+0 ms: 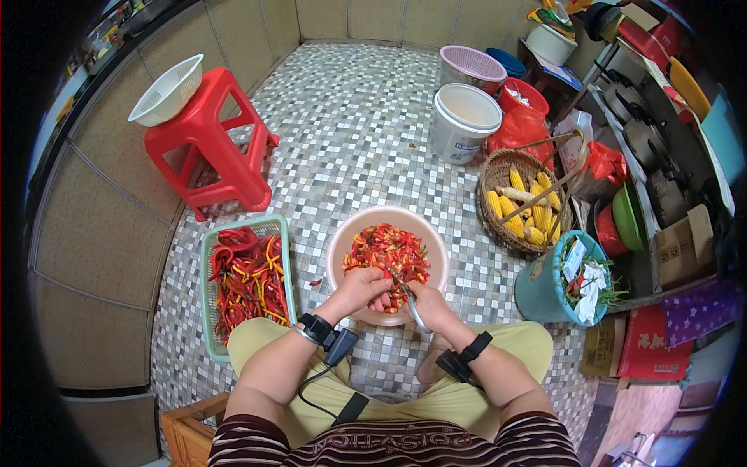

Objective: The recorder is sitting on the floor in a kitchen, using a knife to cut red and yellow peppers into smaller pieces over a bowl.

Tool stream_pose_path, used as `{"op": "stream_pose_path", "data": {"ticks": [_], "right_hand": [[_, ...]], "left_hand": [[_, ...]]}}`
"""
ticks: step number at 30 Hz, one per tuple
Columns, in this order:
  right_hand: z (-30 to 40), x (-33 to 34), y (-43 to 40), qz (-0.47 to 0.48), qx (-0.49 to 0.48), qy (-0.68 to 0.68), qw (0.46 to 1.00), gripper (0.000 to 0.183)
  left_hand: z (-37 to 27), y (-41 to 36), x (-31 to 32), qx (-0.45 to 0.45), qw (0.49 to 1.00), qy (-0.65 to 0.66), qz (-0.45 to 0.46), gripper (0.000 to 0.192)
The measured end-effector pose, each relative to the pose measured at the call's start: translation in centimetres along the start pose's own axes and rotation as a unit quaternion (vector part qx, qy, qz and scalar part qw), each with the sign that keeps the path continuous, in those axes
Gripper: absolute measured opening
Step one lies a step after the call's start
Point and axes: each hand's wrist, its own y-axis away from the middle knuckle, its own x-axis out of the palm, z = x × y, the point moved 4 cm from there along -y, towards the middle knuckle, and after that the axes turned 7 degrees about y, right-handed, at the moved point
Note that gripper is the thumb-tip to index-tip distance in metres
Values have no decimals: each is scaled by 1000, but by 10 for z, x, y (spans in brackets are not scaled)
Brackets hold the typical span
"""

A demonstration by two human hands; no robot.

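Observation:
A pinkish plastic basin [337,265] stands on the floor before me, with cut red chili peppers [388,245] heaped inside. Over its near side, my left hand [366,287] pinches a piece of red chili pepper [386,272], mostly covered by the fingers. The handles of metal scissors [412,303] are gripped in my right hand [429,305], and the blades point up and left to the pepper at my left fingertips. To the left, a pale green plastic basket [205,292] holds whole red chili peppers [248,274] with some orange-yellow ones among them.
A red plastic stool [204,134] bearing a white colander [166,93] stands at the far left. On the right are a wicker basket [487,201] of corn cobs [513,219], a blue-green trash bucket [537,292] and a white bucket [461,137]. Shelves with pots [645,140] line the right side.

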Motion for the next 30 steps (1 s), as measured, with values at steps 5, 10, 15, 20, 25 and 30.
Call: {"op": "stream_pose_path", "data": {"ticks": [5, 10, 15, 20, 25, 30], "right_hand": [[4, -4, 3, 11, 22, -18, 1000, 24], [2, -7, 2, -15, 2, -7, 1000, 21], [1, -5, 1, -3, 8, -12, 1000, 20], [-8, -2, -1, -41, -18, -26, 999, 19], [5, -4, 2, 14, -10, -30, 999, 21], [11, -8, 5, -1, -29, -23, 999, 19]], "left_hand": [[3, -3, 1, 6, 1000, -17, 17, 19], [-1, -3, 0, -6, 1000, -3, 20, 20], [-3, 0, -3, -1, 1000, 3, 14, 22], [-5, 1, -8, -5, 1000, 9, -19, 21], [-3, -2, -7, 26, 999, 19, -20, 18], [-5, 0, -6, 1, 1000, -8, 3, 17]]}}
